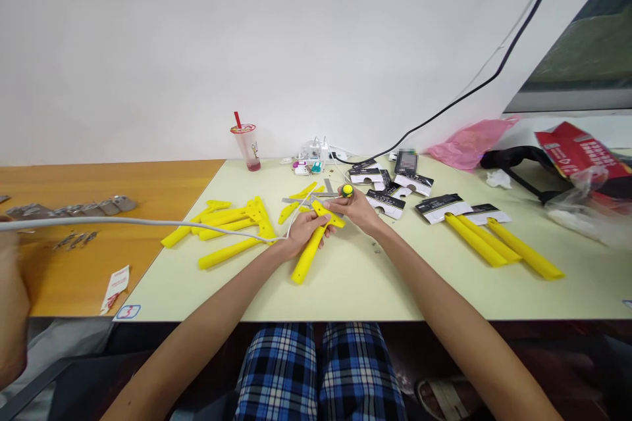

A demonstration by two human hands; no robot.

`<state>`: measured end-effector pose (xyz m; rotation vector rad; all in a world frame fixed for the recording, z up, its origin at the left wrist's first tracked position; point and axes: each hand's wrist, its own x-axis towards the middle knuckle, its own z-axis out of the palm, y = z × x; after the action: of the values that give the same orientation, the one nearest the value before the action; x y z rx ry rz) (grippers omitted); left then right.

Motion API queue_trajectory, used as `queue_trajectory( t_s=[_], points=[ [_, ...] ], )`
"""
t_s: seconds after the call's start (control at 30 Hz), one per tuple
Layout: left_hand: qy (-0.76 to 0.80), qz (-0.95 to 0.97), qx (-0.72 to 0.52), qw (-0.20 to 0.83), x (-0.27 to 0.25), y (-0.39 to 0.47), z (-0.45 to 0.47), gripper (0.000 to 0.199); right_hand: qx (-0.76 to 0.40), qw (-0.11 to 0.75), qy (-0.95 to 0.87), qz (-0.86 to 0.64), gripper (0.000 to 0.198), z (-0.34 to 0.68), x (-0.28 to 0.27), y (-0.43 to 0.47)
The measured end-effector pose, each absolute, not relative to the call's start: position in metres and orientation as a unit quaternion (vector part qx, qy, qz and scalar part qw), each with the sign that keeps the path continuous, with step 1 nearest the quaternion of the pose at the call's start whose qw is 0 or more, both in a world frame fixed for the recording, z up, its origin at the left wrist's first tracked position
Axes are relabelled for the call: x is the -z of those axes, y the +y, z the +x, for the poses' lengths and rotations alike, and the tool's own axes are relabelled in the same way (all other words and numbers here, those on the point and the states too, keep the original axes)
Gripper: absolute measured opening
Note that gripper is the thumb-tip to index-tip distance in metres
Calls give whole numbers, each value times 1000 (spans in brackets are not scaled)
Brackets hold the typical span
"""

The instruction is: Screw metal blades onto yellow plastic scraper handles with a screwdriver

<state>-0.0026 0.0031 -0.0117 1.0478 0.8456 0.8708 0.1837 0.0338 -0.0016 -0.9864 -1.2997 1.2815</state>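
Observation:
My left hand is closed around a yellow T-shaped plastic handle, its long part pointing toward me. Close against the crosspiece, my right hand grips what looks like a screwdriver; only its round yellow and green handle end shows, and its tip is hidden. Just behind my hands lie more yellow pieces and flat grey metal strips. To the left is a loose pile of yellow handles. Small metal bits are scattered right of my hands.
Black and white cards and yellow handles lie at right. A cup with a red straw stands behind. A white cable crosses my left forearm. A pink bag rests back right. Another person's arm is at far left.

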Motion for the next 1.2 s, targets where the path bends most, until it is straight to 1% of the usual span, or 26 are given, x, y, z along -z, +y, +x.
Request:
queue_trajectory(
  t_s=[0.3,0.47,0.73,1.0,1.2],
  points=[
    [389,442,-423,689,8,2,-2,32,-512,503,-553,-423,74,185,4,37],
    [384,436,-431,691,6,2,-2,33,-513,503,-552,-423,71,184,4,37],
    [370,424,-440,700,9,4,-4,32,-530,498,-534,-431,74,183,0,34],
    [353,415,-450,707,12,8,-9,38,-502,505,-547,-439,76,186,2,38],
    [358,415,-443,710,12,8,-10,36,-493,501,-551,-450,75,183,1,34]
  ],
)
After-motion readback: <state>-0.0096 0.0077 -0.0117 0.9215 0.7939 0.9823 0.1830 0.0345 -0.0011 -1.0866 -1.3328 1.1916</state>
